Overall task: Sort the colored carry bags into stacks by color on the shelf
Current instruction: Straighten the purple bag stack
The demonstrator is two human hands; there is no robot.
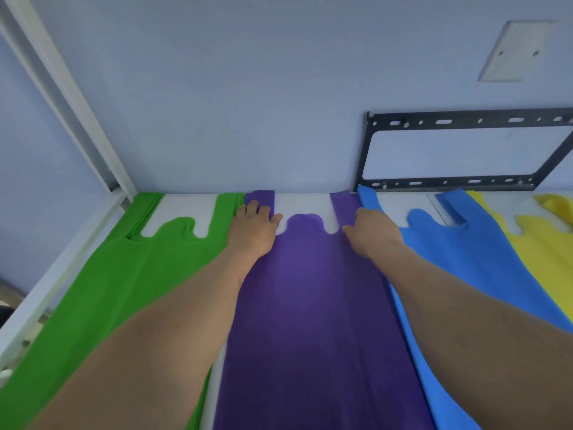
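Four stacks of flat carry bags lie side by side on the white shelf [300, 202]: green [124, 290], purple [310, 305], blue [459, 252] and yellow [545, 252], handles pointing toward the wall. My left hand [252, 231] presses flat on the base of the purple bag's left handle, at the border with the green stack. My right hand [372, 234] has curled fingers and pinches the base of the purple bag's right handle, beside the blue stack. Both forearms reach over the bags.
A black metal wall bracket [449, 121] hangs on the wall behind the blue and yellow stacks. A white cover plate [514, 51] sits higher on the wall. A white shelf post [62, 97] slants up at the left, and the shelf's left rim [62, 274] borders the green stack.
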